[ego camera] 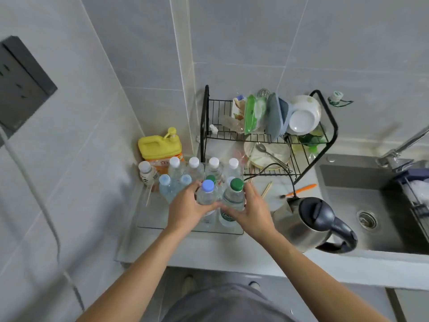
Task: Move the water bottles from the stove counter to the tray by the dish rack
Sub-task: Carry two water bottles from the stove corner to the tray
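Note:
A clear tray (162, 225) lies on the counter in front of the black dish rack (325, 126). Several water bottles stand in it, with white caps (194, 161) at the back and pale blue caps (164, 179) at the left. My left hand (185, 209) grips a clear bottle with a blue cap (207, 185) over the tray's middle. My right hand (251, 212) grips a clear bottle with a green cap (236, 184) right beside it. Both bottles are upright and touch each other. Their bases are hidden behind my hands.
A yellow detergent jug (160, 146) stands behind the tray at the left. A steel kettle (311, 225) sits just right of the tray, its cord running to the rack. Farther right are the sink (371, 205) and tap (404, 147). Chopsticks (267, 189) and an orange brush (301, 189) lie between.

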`<state>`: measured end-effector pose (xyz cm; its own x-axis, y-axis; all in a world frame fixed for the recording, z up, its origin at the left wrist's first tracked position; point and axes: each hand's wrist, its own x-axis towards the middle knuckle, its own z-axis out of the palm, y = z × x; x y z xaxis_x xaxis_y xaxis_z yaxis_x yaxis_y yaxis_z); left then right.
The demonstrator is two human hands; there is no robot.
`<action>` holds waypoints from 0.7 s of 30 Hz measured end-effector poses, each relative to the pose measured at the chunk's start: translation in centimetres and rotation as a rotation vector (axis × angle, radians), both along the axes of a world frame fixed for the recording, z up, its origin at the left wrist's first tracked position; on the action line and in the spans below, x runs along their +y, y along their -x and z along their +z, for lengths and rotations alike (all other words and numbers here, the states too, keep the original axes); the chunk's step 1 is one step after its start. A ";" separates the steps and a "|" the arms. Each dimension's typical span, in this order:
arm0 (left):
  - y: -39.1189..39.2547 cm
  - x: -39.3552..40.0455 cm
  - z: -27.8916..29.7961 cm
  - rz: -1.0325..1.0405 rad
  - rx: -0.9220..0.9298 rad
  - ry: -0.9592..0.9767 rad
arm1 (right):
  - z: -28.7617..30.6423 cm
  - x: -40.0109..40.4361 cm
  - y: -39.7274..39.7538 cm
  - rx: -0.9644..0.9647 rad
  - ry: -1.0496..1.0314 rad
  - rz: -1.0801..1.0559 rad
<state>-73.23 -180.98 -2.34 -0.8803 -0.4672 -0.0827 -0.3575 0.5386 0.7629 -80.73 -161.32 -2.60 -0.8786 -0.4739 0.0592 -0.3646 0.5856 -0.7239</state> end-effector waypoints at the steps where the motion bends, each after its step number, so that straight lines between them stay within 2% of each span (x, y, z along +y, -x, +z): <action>1: -0.2 0.2 -0.5 -0.012 0.000 0.014 | -0.6 0.1 -0.1 0.001 -0.027 -0.003; 6: -0.4 1.1 -2.3 -0.014 -0.083 0.079 | -2.8 0.8 0.1 0.008 -0.131 0.006; 14: 0.0 1.9 -3.5 -0.042 -0.126 0.058 | -4.1 0.5 0.7 0.095 -0.280 0.112; 21: -0.8 0.3 -2.7 -0.144 -0.062 0.068 | -3.6 0.6 1.3 0.098 -0.278 0.241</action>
<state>-72.41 -180.71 -5.05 -0.9328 -0.3428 -0.1110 -0.3178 0.6372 0.7021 -82.05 -160.74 -6.20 -0.7363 -0.6763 -0.0224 -0.5759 0.6437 -0.5039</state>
